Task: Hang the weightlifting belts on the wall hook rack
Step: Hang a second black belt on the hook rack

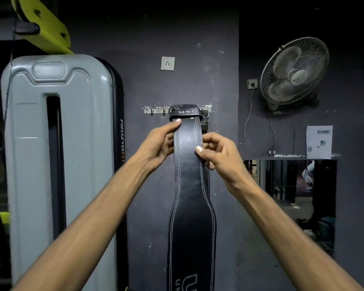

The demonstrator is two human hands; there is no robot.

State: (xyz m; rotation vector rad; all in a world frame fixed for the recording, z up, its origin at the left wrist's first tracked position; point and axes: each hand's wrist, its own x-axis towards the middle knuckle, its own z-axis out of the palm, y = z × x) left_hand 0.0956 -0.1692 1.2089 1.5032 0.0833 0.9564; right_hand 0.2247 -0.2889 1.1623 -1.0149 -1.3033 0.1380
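A black leather weightlifting belt (190, 206) with white stitching hangs straight down the dark wall. Its top loop sits over the metal wall hook rack (156, 111), covering the rack's right half. My left hand (159, 143) pinches the belt's left edge just below the loop, thumb up near the top. On the other edge, slightly lower, my right hand (215, 153) grips the belt with its thumb pressed on the front face. A second dark strap edge shows behind the belt on its right side; I cannot tell what it belongs to.
A grey gym machine shroud (57, 154) stands close on the left, with a yellow-green bracket (42, 26) above it. A wall socket (167, 63) sits above the rack. To the right hang a wall fan (294, 72) with its cord, a paper notice (319, 142) and a mirror (292, 198).
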